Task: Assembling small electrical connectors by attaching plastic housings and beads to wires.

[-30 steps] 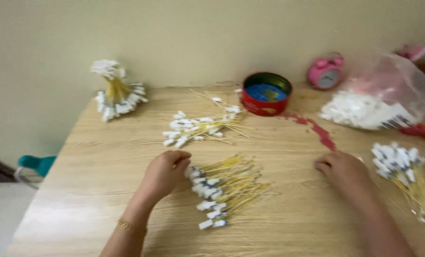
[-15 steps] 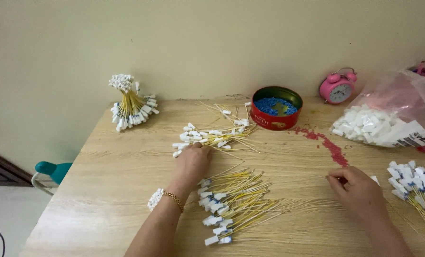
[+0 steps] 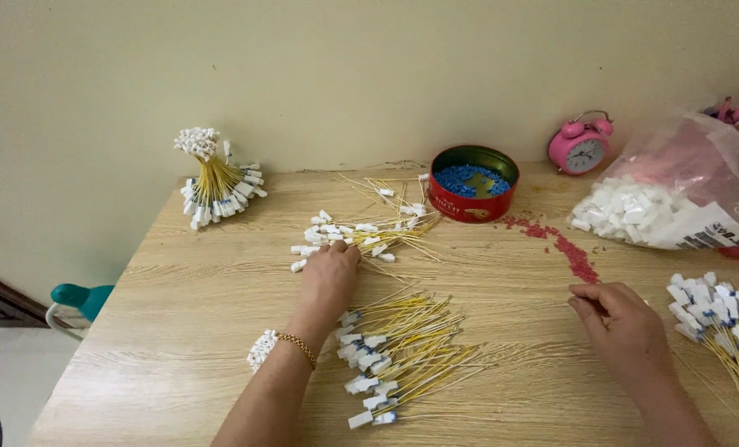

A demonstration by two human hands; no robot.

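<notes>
Pale cream wall [image 3: 369, 74], light woodgrain table [image 3: 195, 306], teal chair [image 3: 79, 300] at left

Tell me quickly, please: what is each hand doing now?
Left hand: open, palm down, fingers on the far pile of yellow sticks.
Right hand: loosely curled on the table, holding nothing I can see.

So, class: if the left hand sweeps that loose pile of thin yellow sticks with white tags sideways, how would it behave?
The loose pile of thin yellow sticks with white tags lies fanned out under the left hand's fingertips, so it would probably scatter rather than slide as one. The sticks look very thin, likely light and springy. Being slender and round-looking, some may roll across the wooden table.
</notes>
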